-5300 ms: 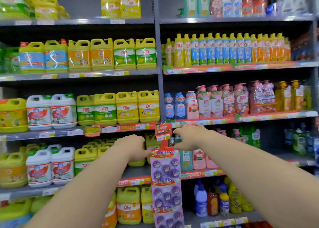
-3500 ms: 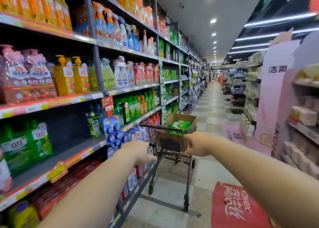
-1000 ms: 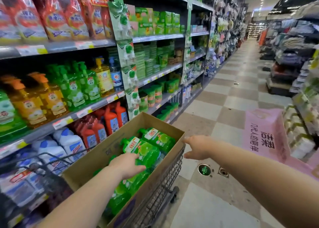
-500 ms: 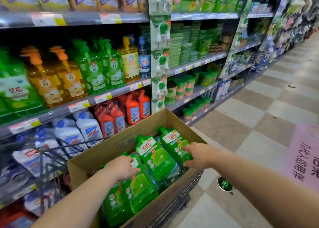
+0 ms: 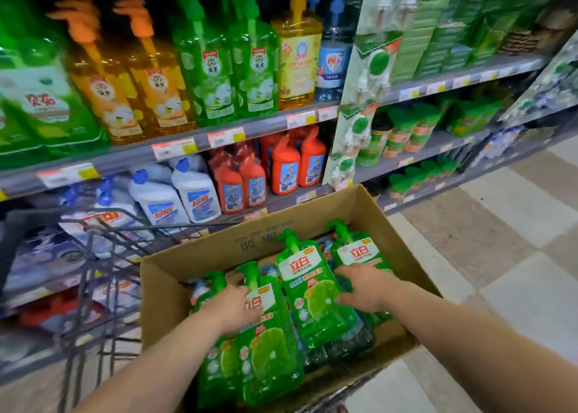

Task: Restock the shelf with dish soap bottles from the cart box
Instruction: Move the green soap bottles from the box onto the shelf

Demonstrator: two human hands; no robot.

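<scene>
Green see-through plastic, pump tops, white-and-red labels: dish soap bottles [image 5: 215, 365], lying flat and overlapped inside the cardboard box [image 5: 312, 225], pumps toward the box's far wall. Box sitting on top of the wire cart [image 5: 103, 240], flaps open, shelf [image 5: 187, 150] just beyond the box's far side, other pump bottles standing on it. Left hand [image 5: 231, 306] inside the box, left half, laid over the neck and label of the left-side bottle [image 5: 269, 350], fingers bent across it; thumb hidden, so cannot tell whether clamped or only resting. Right hand [image 5: 362, 287] in the box's right half, fingers spread over the rightmost bottle [image 5: 356, 253], thumb against the edge of the middle bottle [image 5: 316, 303]; closure likewise cannot tell. Handling guess: full of liquid, so likely fairly heavy for the size, weight low in the body. Stiff-ish walls, probably some give under a squeeze. Smooth glossy plastic, likely slippery; possible film wrap, too blurred to confirm. Best hold probably round the body just below the shoulder, or at the narrow neck under the pump collar with fingers hooked. Not by the pump head: likely to twist or pop. Probably not fragile, though leak or cracked pump likely on a drop. Feasible, probably, one per hand: slide clear of the overlapped stack first, then tip upright before leaving the box.
</scene>
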